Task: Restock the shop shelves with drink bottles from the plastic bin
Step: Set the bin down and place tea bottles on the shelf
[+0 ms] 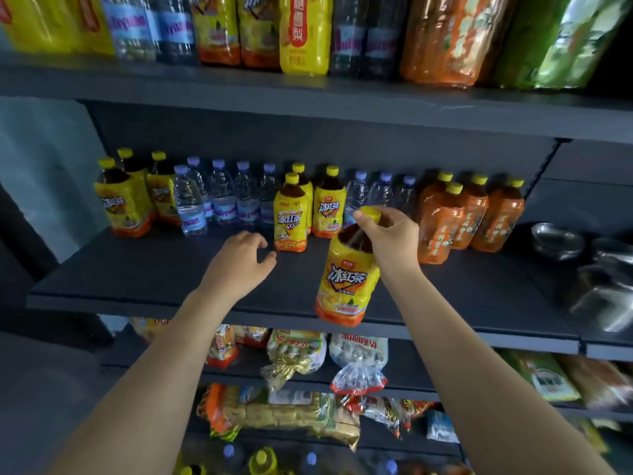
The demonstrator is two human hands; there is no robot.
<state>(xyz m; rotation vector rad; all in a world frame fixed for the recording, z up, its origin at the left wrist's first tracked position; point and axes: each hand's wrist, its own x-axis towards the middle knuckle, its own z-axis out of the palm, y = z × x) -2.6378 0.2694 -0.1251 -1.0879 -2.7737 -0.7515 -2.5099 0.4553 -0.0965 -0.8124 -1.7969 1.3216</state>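
Our bare forearms [154,389] reach up from 6 o'clock toward a dark shelf [137,275]. Our right hand [390,234] grips the neck of a yellow iced-tea bottle [347,286], fingers curled just under its yellow cap. The bottle's body hangs tilted at 7 o'clock from that hand, its base showing over the shelf's front edge. Our left hand [239,258], at 9 o'clock from the bottle, hovers over the shelf with fingers loosely curled, grasping nothing. At 2 o'clock from it, just beside the fingertips, stands a second tea bottle [289,217]. Behind, water bottles [222,197] line up at 11 o'clock of the held bottle and orange bottles [469,214] at 2 o'clock. Snack packets [294,354] lie on the shelf beneath.
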